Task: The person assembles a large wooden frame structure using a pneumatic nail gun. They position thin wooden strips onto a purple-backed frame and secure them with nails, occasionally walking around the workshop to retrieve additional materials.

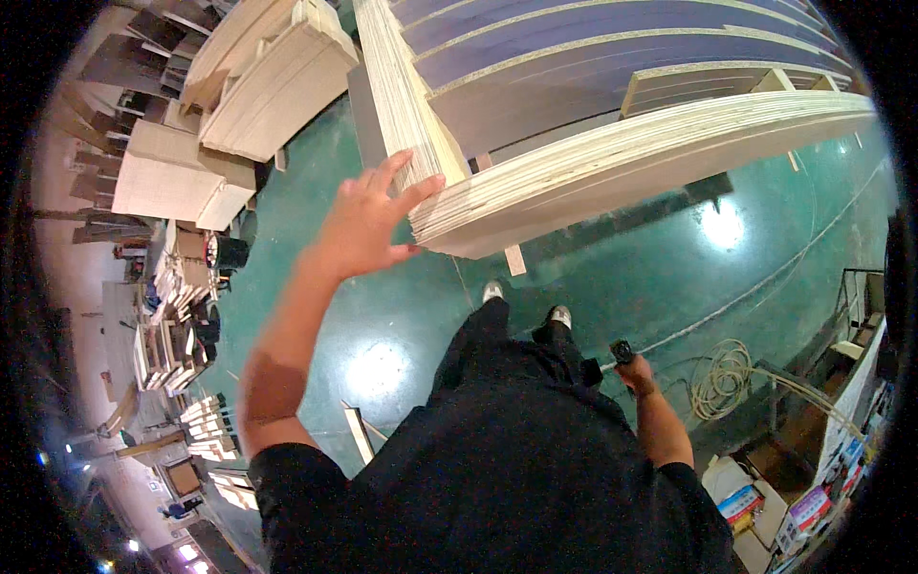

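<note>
Grip: your left hand (365,228) is resting, fingers spread, on the corner of the layered boards (583,172) ahead; your right hand (637,375) is clutching a dark object (622,351). Sliding fingers could be catching on raw edges.

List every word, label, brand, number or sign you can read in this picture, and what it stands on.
No text can be read anywhere in the view.
Blue-and-red package, lower right: any print is too small and blurred.
Purple package beside it: likewise too small and blurred.
Stacked wood panels at the left hand: no lettering visible.
Dark handheld object in the right hand: no legible marking.
</note>
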The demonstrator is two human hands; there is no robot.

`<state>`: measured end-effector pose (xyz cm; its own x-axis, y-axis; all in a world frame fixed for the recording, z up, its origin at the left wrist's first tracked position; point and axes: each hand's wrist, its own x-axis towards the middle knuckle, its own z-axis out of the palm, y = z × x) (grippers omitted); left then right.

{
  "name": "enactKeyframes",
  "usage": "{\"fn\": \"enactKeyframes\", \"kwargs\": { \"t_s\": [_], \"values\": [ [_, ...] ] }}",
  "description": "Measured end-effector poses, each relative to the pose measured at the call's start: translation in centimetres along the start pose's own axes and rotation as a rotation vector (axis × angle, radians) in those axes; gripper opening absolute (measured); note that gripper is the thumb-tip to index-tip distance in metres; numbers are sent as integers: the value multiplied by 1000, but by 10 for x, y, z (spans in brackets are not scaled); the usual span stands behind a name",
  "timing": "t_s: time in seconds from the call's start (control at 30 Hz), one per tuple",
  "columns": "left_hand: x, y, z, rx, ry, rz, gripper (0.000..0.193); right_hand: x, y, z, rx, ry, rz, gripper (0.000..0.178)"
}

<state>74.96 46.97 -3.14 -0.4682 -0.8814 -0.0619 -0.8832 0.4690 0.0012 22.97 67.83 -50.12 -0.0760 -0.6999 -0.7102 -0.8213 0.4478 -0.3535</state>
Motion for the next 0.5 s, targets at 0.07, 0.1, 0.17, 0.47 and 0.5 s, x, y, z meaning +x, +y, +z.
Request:
{"fn": "enactKeyframes", "kwargs": {
  "t_s": [0.07,0.1,0.17,0.47,0.5],
  "values": [
    [-9,-13,-7,111,42,65,94,-13,-4,9,51,10,66,39],
    [5,-18,-7,111,92,148,94,-14,1,16,21,40,56,39],
    [21,-25,-12,105,98,321,93,-22,5,23,104,31,69,38],
    [81,-38,21,3,280,979,65,-98,-70,116,150,158,347,39],
    [80,-37,19,-39,219,972,61,-104,-84,139,167,128,392,44]
  ]
}}
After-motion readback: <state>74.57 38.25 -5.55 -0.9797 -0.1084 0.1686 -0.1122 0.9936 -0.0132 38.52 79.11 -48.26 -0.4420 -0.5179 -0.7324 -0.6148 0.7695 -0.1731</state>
